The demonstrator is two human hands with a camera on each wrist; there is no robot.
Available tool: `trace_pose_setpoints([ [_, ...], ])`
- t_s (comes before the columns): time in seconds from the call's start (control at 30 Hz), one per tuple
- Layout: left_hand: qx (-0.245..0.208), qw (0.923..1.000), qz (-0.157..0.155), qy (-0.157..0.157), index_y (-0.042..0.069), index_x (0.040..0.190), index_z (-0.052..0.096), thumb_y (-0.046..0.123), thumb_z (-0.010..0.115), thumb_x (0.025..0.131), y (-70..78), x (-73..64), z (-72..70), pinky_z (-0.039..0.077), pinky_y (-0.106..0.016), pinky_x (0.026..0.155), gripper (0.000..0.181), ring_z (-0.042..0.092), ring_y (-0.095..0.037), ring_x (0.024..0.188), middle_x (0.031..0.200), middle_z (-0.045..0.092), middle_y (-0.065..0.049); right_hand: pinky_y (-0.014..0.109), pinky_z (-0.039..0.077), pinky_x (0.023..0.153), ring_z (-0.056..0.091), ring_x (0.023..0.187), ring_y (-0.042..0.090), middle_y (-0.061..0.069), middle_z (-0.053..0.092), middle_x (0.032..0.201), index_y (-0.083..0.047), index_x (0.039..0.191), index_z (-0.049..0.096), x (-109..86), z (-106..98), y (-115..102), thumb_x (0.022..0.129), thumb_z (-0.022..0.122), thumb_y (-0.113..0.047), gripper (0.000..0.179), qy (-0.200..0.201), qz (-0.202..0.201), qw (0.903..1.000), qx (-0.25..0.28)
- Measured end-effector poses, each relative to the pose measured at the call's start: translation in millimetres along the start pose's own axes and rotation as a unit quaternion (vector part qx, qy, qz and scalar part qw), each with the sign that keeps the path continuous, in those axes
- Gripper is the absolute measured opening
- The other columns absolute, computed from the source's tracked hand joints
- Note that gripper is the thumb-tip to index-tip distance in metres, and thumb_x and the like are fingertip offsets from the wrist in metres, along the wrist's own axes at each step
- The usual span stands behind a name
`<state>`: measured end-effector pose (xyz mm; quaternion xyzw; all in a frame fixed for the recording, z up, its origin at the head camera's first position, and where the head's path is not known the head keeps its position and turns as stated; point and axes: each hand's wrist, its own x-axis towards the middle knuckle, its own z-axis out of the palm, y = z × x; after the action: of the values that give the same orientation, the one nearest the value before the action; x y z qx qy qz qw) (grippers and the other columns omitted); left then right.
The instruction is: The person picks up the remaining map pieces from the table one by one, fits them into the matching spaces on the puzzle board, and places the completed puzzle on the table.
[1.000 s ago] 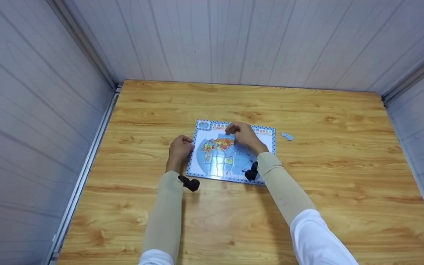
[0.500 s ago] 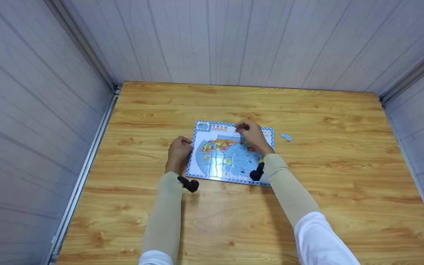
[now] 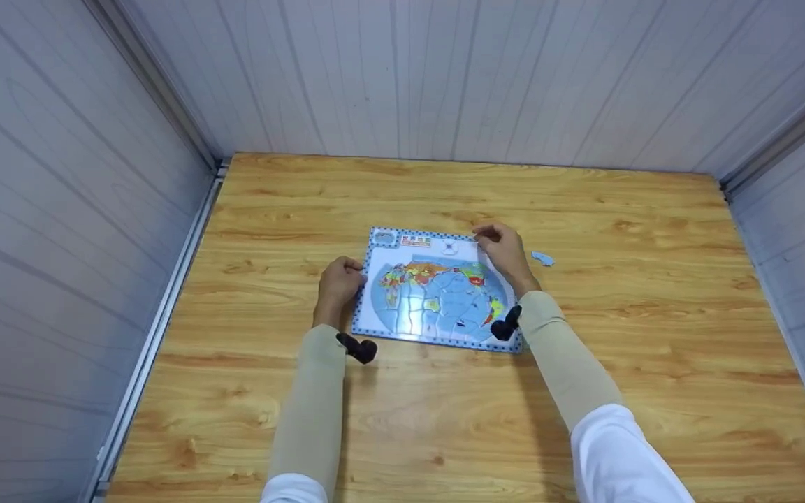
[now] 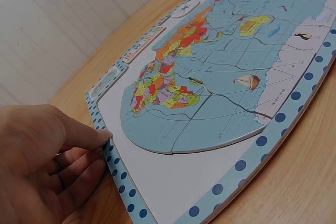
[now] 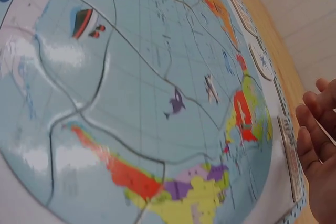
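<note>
A world map jigsaw puzzle (image 3: 444,307) with a blue dotted border lies flat on the table. At its left edge, my left hand (image 3: 339,283) holds the board, the thumb on the dotted border (image 4: 116,174) and the other fingers bent beside it. Over the upper right edge is my right hand (image 3: 504,251), its fingers loosely bent, with nothing visible in them. They hover near a long title piece (image 5: 290,156) in the right wrist view. A round compass piece (image 3: 448,246) sits along the top. One loose light-blue puzzle piece (image 3: 543,258) lies right of the board.
The wooden table (image 3: 654,314) stretches around the board on all sides. Pale panel walls (image 3: 430,77) stand behind it and at both sides. A small black device (image 3: 358,348) is worn on each wrist.
My right hand has moved right along the board's top edge, from the middle to the upper right, uncovering the compass piece and more of the map. The left hand has stayed at the left edge.
</note>
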<state>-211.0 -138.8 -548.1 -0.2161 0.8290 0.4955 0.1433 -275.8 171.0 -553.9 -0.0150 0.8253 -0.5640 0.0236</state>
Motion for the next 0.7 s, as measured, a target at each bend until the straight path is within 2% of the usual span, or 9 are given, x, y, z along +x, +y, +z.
trace_pose_setpoints([
  [0.13, 0.007, 0.9999, 0.010, 0.001, 0.009, 0.112, 0.059, 0.012, 0.057, 0.091, -0.2, -0.7, -1.1, 0.045, -0.033, 0.082, 0.021, 0.054, -0.022, 0.096, 0.107, 0.058, -0.009, 0.023, 0.043, 0.079, 0.055, 0.092, 0.014, 0.016, 0.064, 0.106, 0.002, 0.110, 0.065, -0.1, -10, 6, 0.094, 0.055, -0.006, 0.021, 0.018, -0.002, 0.9997, 0.015],
  [0.3, 0.014, 0.9995, 0.026, 0.007, 0.008, 0.112, 0.060, 0.012, 0.058, 0.091, 0.6, -2.8, -2.4, 0.046, -0.034, 0.081, 0.021, 0.055, -0.022, 0.095, 0.107, 0.060, -0.010, 0.024, 0.045, 0.075, 0.055, 0.086, 0.014, 0.010, 0.063, 0.097, 0.003, 0.110, 0.064, -2.0, -20, 13, 0.092, 0.058, -0.008, 0.022, 0.043, 0.003, 0.9982, 0.042],
  [0.53, 0.009, 0.9998, 0.016, 0.006, 0.009, 0.110, 0.060, 0.012, 0.058, 0.091, -0.5, -1.0, -1.5, 0.044, -0.033, 0.079, 0.020, 0.054, -0.021, 0.094, 0.105, 0.058, -0.009, 0.032, 0.044, 0.082, 0.054, 0.093, 0.018, 0.005, 0.059, 0.101, -0.002, 0.115, 0.062, -12.1, -36, 25, 0.092, 0.062, -0.019, 0.028, 0.078, 0.055, 0.9916, 0.088],
  [0.63, 0.009, 0.9998, 0.016, 0.008, 0.009, 0.110, 0.060, 0.012, 0.059, 0.090, -1.7, -0.6, -1.1, 0.044, -0.032, 0.079, 0.020, 0.054, -0.021, 0.094, 0.105, 0.058, -0.009, 0.032, 0.044, 0.083, 0.054, 0.096, 0.020, 0.005, 0.058, 0.103, -0.005, 0.115, 0.062, -16.0, -42, 30, 0.092, 0.062, -0.024, 0.030, 0.093, 0.060, 0.9899, 0.089],
  [0.7, 0.010, 0.9997, 0.020, 0.009, 0.008, 0.111, 0.060, 0.012, 0.059, 0.090, -2.2, -0.4, -0.6, 0.044, -0.032, 0.079, 0.021, 0.054, -0.021, 0.093, 0.104, 0.058, -0.009, 0.031, 0.044, 0.083, 0.054, 0.096, 0.021, 0.007, 0.058, 0.104, -0.004, 0.114, 0.062, -17.9, -47, 34, 0.093, 0.062, -0.024, 0.029, 0.102, 0.049, 0.9904, 0.080],
])
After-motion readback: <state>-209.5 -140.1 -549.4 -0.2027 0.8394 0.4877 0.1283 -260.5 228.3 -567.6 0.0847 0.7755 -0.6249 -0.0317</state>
